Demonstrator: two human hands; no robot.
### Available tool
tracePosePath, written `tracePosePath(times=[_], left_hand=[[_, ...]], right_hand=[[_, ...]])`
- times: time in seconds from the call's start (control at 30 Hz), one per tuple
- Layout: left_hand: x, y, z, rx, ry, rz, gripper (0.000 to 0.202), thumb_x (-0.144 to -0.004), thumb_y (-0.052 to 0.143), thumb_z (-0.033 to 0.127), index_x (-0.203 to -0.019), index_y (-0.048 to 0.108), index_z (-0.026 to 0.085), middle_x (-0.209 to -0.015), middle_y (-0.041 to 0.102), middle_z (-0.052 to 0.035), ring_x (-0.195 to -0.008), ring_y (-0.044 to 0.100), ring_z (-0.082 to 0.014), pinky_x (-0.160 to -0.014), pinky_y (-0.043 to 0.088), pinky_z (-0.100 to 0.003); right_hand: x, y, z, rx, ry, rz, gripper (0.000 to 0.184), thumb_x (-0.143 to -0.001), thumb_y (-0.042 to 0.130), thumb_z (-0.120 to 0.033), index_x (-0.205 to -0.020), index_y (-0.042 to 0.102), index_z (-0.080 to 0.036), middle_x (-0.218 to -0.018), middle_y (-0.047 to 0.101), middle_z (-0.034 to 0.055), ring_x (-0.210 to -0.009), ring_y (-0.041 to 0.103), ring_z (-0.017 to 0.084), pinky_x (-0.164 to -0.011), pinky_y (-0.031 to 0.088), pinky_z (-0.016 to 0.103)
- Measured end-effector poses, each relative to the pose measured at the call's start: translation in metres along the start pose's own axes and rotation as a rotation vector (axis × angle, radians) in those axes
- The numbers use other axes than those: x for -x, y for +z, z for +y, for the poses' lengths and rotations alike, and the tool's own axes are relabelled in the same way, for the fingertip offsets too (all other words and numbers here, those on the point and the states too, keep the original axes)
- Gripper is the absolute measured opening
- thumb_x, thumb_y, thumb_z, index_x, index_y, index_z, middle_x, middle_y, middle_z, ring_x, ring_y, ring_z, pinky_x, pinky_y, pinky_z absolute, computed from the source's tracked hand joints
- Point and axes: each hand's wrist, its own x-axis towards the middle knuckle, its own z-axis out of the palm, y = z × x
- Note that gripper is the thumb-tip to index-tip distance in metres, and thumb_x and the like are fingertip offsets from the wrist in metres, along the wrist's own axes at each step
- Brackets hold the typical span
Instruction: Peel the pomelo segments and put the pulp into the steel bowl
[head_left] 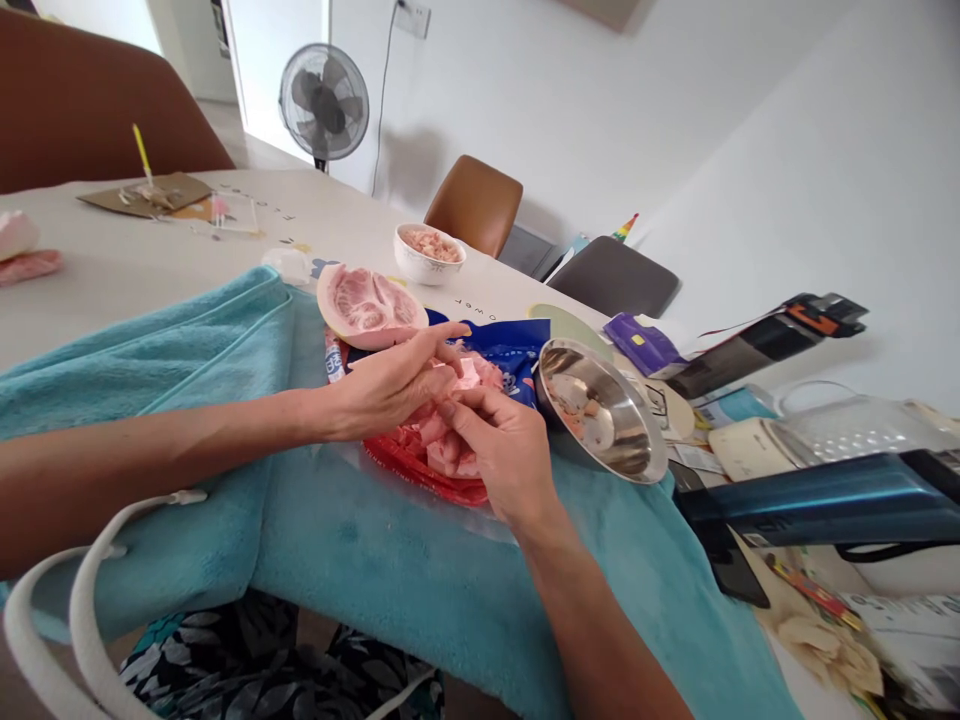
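Note:
Over an open red and blue plastic bag [457, 487], my two hands meet at a small pink pomelo piece that their fingers largely hide. My left hand [397, 385] pinches it from the left, index finger stretched out. My right hand [510, 445] is closed on it from the right, between thumb and fingers. Pink pomelo skins and scraps [480, 370] lie in the bag below. Just behind my left hand rests a hollow pomelo rind half [371, 305]. To the right, a tilted steel bowl [630, 420] holds a few small bits.
A white bowl [427, 262] of pink pulp stands farther back. A turquoise towel [360, 540] covers the table's near edge. Crowding the right side are a blue cylindrical device [832, 495], a black one [742, 350] and a purple packet [643, 343]. Cardboard [180, 190] lies back left.

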Motion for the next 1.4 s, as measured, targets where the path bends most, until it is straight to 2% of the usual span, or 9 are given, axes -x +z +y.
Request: tracePosePath(times=[0.13,0.23,0.4,0.6,0.87,0.97,1.13,1.3,1.4], left_hand=[[-0.006,-0.008,0.003,0.244,-0.099,-0.188,0.037,-0.083,0.068,0.040,-0.110,0.061,0.016,-0.094,0.068,-0.0047,-0.078,0.063,-0.0137,-0.066,0.050,-0.024],[-0.007,-0.011,0.003,0.329,-0.174,-0.235,0.032,-0.074,0.078,0.034,-0.095,0.062,0.016,-0.081,0.065,0.0004,-0.069,0.060,-0.0097,-0.061,0.048,-0.020],[-0.004,-0.008,0.001,0.371,-0.171,-0.266,0.021,-0.085,0.068,0.033,-0.091,0.058,0.016,-0.076,0.062,0.0017,-0.061,0.056,-0.0072,-0.054,0.045,-0.017],[-0.002,-0.003,-0.004,0.377,-0.133,-0.214,0.017,-0.088,0.062,0.032,-0.086,0.055,0.017,-0.067,0.054,0.0040,-0.052,0.049,-0.0073,-0.048,0.041,-0.019],[-0.012,0.009,-0.005,0.348,-0.193,-0.136,0.027,-0.080,0.071,0.037,-0.091,0.055,0.018,-0.067,0.055,0.0050,-0.050,0.043,-0.0055,-0.046,0.033,-0.018],[-0.022,0.009,0.003,0.264,-0.183,-0.155,0.023,-0.078,0.071,0.032,-0.089,0.057,0.017,-0.065,0.053,0.0056,-0.052,0.044,-0.0054,-0.047,0.033,-0.017],[-0.033,0.005,0.013,-0.065,-0.024,-0.190,0.017,-0.079,0.067,0.027,-0.092,0.064,0.017,-0.061,0.045,0.0073,-0.057,0.041,-0.0065,-0.053,0.034,-0.018],[-0.028,0.003,-0.001,-0.328,0.119,-0.178,0.013,-0.083,0.059,0.027,-0.089,0.066,0.017,-0.078,0.059,0.0013,-0.072,0.051,-0.0116,-0.066,0.042,-0.024],[-0.024,0.004,-0.009,-0.400,0.190,-0.165,0.015,-0.085,0.056,0.027,-0.092,0.066,0.018,-0.083,0.062,-0.0007,-0.078,0.053,-0.0144,-0.072,0.043,-0.028]], right_hand=[[0.000,-0.005,-0.001,-0.102,-0.023,0.065,0.024,-0.073,0.080,-0.038,-0.070,0.067,-0.018,-0.052,0.064,-0.0016,-0.039,0.050,0.008,-0.037,0.040,0.019],[0.000,-0.006,-0.001,-0.136,-0.041,0.059,0.025,-0.075,0.078,-0.038,-0.066,0.066,-0.018,-0.049,0.061,-0.0025,-0.037,0.048,0.007,-0.036,0.038,0.018],[-0.002,-0.006,0.003,-0.181,-0.058,0.030,0.022,-0.073,0.077,-0.035,-0.067,0.066,-0.018,-0.047,0.059,-0.0041,-0.037,0.049,0.007,-0.036,0.038,0.017],[-0.007,-0.004,0.008,-0.319,0.000,0.005,0.023,-0.068,0.080,-0.036,-0.069,0.065,-0.018,-0.049,0.060,-0.0048,-0.036,0.048,0.007,-0.033,0.035,0.018],[-0.015,-0.010,0.013,-0.267,-0.037,0.024,0.024,-0.071,0.074,-0.039,-0.068,0.062,-0.018,-0.052,0.060,-0.0038,-0.036,0.047,0.008,-0.033,0.035,0.020],[-0.015,-0.018,0.011,-0.128,-0.116,0.099,0.019,-0.077,0.067,-0.037,-0.074,0.063,-0.019,-0.053,0.059,-0.0037,-0.041,0.050,0.010,-0.039,0.040,0.022],[-0.012,-0.031,0.004,0.265,-0.449,0.409,0.019,-0.077,0.063,-0.025,-0.095,0.068,-0.021,-0.093,0.070,0.0022,-0.072,0.061,0.013,-0.069,0.052,0.028],[-0.010,-0.031,0.008,0.360,-0.444,0.215,0.021,-0.081,0.063,-0.029,-0.100,0.067,-0.022,-0.094,0.070,0.0019,-0.079,0.064,0.015,-0.076,0.053,0.031],[-0.009,-0.027,0.011,0.404,-0.473,0.224,0.015,-0.083,0.066,-0.031,-0.095,0.068,-0.022,-0.096,0.071,0.0015,-0.090,0.064,0.017,-0.087,0.051,0.033]])
